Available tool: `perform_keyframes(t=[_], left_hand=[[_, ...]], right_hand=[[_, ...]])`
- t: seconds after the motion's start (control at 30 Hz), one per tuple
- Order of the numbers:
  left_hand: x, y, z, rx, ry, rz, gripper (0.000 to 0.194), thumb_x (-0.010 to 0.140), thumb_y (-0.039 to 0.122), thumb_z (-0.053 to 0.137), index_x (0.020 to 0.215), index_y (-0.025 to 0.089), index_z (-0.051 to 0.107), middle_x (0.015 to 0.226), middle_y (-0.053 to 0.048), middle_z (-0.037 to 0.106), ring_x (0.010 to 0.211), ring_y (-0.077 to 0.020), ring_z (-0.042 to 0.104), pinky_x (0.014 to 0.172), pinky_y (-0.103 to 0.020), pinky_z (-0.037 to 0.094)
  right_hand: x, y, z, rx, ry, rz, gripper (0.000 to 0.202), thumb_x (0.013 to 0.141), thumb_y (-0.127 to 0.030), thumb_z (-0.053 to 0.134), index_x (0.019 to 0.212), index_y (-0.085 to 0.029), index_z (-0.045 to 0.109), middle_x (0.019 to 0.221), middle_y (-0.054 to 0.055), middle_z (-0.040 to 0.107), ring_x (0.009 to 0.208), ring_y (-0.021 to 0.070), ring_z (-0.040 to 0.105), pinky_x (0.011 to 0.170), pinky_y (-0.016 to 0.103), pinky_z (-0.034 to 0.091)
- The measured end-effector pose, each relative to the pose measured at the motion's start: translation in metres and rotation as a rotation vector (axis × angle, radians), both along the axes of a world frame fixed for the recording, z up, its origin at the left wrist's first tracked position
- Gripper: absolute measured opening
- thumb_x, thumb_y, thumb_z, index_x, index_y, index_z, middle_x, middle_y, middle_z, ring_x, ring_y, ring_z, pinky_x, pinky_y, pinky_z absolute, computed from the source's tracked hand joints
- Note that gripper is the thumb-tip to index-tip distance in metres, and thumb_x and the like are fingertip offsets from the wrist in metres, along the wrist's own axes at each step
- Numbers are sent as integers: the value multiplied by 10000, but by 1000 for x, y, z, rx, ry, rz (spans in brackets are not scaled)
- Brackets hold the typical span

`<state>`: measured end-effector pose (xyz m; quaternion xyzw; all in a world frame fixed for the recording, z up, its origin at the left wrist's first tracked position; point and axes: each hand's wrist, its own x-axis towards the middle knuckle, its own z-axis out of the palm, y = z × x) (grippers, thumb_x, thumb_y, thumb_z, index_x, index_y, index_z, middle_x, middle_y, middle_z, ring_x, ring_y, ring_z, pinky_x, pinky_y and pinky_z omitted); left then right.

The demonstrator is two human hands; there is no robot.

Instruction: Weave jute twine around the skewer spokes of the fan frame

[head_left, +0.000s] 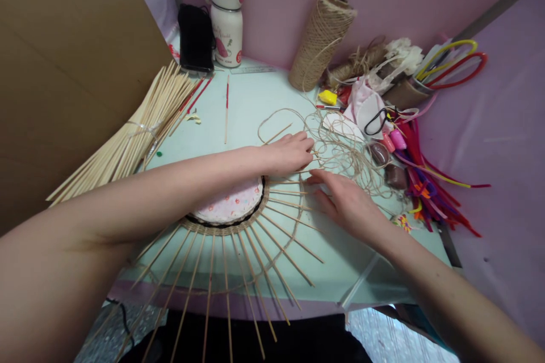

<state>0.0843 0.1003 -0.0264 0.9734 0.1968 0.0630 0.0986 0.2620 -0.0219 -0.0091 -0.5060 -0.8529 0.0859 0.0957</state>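
Odds and ends about the worktop (247, 102).
At the back, a white lidded bottle (227, 34) beside a black pouch (196, 38), and a clear ruler (253, 69) just to the right. Further right, a small yellow packet (327, 97) near a pink-and-white cloth piece (365, 105), then a container (406, 93) of yellow and red loop handles (484, 63). Nearer, two small pink items (398, 139) and a tangle of red and purple fuzzy stems (429, 181). Far left, a large brown panel (76, 57).

I get soft, rather dim light; the cardboard (76, 68) looks shadowy, and my wide lens stretches the frame's edges.
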Motion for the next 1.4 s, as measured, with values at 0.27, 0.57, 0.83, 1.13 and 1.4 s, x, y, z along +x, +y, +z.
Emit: perform_keyframes(t=[0.27,0.57,0.83,1.13,1.4], left_hand=[[0,1,3,-41,29,-10,193,920,219,498,947,191,687,1108,-123,612,1113,-277,478,836,-372,387],[-53,21,33,-183,18,304,494,859,326,559,1325,173,506,1285,-116,590,1173,-247,541,990,-356,412],[-115,2,41,-427,177,727,792,795,562,591,1421,114,405,1297,-196,616,1118,-292,631,910,-352,467],[-115,-27,41,-534,151,771,814,660,517,736,1321,110,491,995,-117,719,857,-260,675,672,-295,453],[-132,-39,40,-1400,-399,643,474,630,439,849,960,149,671,855,-46,721,702,-164,666,637,-260,522]], right_hand=[[9,-10,3,14,42,-90,347,924,-194,467,1269,-197,499,1194,157,679,1071,292,671,908,479,539],[47,-8,1,16,119,-280,293,915,-238,483,1191,-202,576,1138,121,707,1044,282,679,893,472,544],[62,43,-5,154,71,-289,455,823,-157,535,1276,-174,577,1301,151,627,1220,336,543,1025,523,444],[67,54,-19,-54,-61,-489,445,856,-164,543,1297,-130,586,1105,140,721,1028,268,640,879,339,478],[95,66,-14,-85,175,-664,170,756,-90,629,865,-156,740,956,117,746,985,250,652,900,316,446]])
